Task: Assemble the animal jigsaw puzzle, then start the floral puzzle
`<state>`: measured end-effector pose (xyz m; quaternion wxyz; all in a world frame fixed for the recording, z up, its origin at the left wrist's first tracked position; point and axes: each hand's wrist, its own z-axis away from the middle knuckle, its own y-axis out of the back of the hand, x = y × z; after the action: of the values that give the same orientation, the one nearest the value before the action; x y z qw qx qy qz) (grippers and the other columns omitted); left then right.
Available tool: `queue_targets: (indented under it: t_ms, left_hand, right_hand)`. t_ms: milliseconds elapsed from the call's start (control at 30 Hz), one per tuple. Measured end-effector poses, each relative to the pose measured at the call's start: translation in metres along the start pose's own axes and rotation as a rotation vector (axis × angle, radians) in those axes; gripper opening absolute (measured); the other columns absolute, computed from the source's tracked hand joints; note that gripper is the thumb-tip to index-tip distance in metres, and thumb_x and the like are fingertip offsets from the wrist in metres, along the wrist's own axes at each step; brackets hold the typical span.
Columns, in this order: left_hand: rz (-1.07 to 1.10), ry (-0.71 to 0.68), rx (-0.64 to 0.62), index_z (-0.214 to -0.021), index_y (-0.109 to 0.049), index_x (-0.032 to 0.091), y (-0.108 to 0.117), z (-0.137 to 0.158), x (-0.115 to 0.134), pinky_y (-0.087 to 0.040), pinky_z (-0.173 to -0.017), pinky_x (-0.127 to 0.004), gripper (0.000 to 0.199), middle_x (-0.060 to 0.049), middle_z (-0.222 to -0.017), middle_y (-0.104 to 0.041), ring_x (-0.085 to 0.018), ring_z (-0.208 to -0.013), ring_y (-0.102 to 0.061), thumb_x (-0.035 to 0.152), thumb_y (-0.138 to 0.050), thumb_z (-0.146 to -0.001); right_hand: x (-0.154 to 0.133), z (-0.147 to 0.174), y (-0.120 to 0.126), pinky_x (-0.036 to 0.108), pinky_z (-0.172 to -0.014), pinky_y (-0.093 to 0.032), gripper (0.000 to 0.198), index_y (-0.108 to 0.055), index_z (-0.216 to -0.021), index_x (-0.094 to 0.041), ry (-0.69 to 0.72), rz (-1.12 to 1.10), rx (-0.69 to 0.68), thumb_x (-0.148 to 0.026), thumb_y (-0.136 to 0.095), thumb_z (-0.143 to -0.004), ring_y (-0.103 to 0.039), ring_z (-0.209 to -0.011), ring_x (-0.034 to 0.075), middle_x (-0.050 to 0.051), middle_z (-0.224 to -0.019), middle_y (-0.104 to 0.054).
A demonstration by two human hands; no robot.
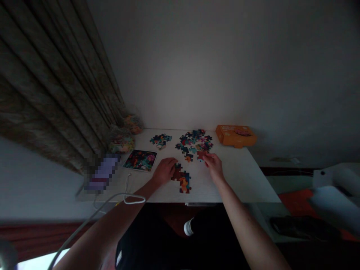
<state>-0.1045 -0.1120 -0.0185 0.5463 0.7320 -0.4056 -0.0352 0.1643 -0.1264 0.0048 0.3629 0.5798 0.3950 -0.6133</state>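
Note:
A small joined section of jigsaw puzzle (184,183), with an orange figure on dark red and blue, lies on the white table. My left hand (165,170) rests at its upper left edge, fingers stretched out and lying low over the tabletop. Between the thumb and fingers of my right hand (213,165) is a reddish-brown puzzle piece (201,155) with a bit of light blue. A loose piece with orange on it (188,158) lies just left of that one. Farther back spreads a heap of mixed puzzle pieces (194,140).
Another cluster of pieces (161,140) lies at the back left. A picture card (140,160) sits left of my left hand, beside a blurred-out phone-like object (104,172) and a white cable (135,200). Bagged items (121,142) stand by the curtain. An orange box (236,135) is at the back right.

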Motion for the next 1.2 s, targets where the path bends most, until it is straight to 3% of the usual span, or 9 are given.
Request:
queue_targets:
  t_ms: [333, 567, 733, 867, 1000, 1200]
  left_hand:
    - [-0.005, 0.057, 0.017, -0.123, -0.063, 0.02, 0.001, 0.001, -0.002, -0.052, -0.103, -0.046, 0.041, -0.011, -0.121, -0.07, -0.026, -0.115, -0.064, 0.004, -0.045, -0.09]
    - [-0.031, 0.104, -0.022, -0.121, -0.063, 0.02, 0.002, 0.0, 0.0, -0.053, -0.1, -0.042, 0.035, -0.009, -0.118, -0.07, -0.024, -0.11, -0.065, 0.008, -0.045, -0.093]
    - [-0.017, 0.019, -0.086, -0.116, -0.067, 0.021, 0.006, 0.0, 0.003, -0.051, -0.104, -0.044, 0.038, -0.009, -0.118, -0.071, -0.025, -0.114, -0.064, 0.004, -0.052, -0.085]
    - [-0.034, 0.029, -0.068, -0.115, -0.067, 0.02, 0.006, 0.0, 0.003, -0.052, -0.102, -0.044, 0.037, -0.01, -0.117, -0.071, -0.026, -0.113, -0.065, 0.003, -0.053, -0.084]
    - [-0.047, 0.037, -0.047, -0.116, -0.067, 0.019, 0.004, 0.0, 0.002, -0.053, -0.099, -0.043, 0.035, -0.011, -0.117, -0.071, -0.025, -0.11, -0.066, 0.004, -0.053, -0.087]
    - [0.022, 0.022, 0.008, -0.115, -0.067, 0.019, 0.006, -0.001, 0.003, -0.056, -0.096, -0.044, 0.027, -0.01, -0.112, -0.072, -0.024, -0.106, -0.068, 0.012, -0.052, -0.094]
  right_hand:
    - [-0.003, 0.005, 0.001, 0.025, -0.05, -0.035, 0.054, -0.06, -0.073, -0.021, -0.021, 0.035, -0.018, -0.066, -0.085, -0.054, -0.047, -0.052, 0.012, -0.003, -0.057, -0.059]
    - [0.001, 0.009, 0.001, 0.027, -0.052, -0.039, 0.048, -0.067, -0.077, -0.019, -0.057, 0.051, -0.079, -0.06, -0.085, -0.058, -0.051, -0.054, 0.014, -0.002, -0.059, -0.062]
    - [0.006, 0.007, -0.006, 0.033, -0.068, -0.051, 0.05, -0.074, -0.084, -0.02, 0.04, 0.112, -0.187, -0.062, -0.084, -0.06, -0.066, -0.071, 0.02, 0.004, -0.077, -0.075]
    - [0.008, 0.005, -0.011, 0.037, -0.078, -0.054, 0.048, -0.075, -0.087, -0.021, 0.068, 0.128, -0.244, -0.063, -0.081, -0.064, -0.07, -0.08, 0.023, 0.006, -0.085, -0.077]
    - [0.007, 0.006, -0.013, 0.034, -0.071, -0.052, 0.047, -0.075, -0.089, -0.021, 0.045, 0.123, -0.256, -0.061, -0.082, -0.064, -0.069, -0.078, 0.022, 0.006, -0.084, -0.077]
    - [0.0, 0.018, -0.019, 0.029, -0.056, -0.044, 0.047, -0.071, -0.079, -0.02, -0.085, 0.055, -0.206, -0.059, -0.085, -0.059, -0.058, -0.058, 0.016, 0.0, -0.065, -0.069]
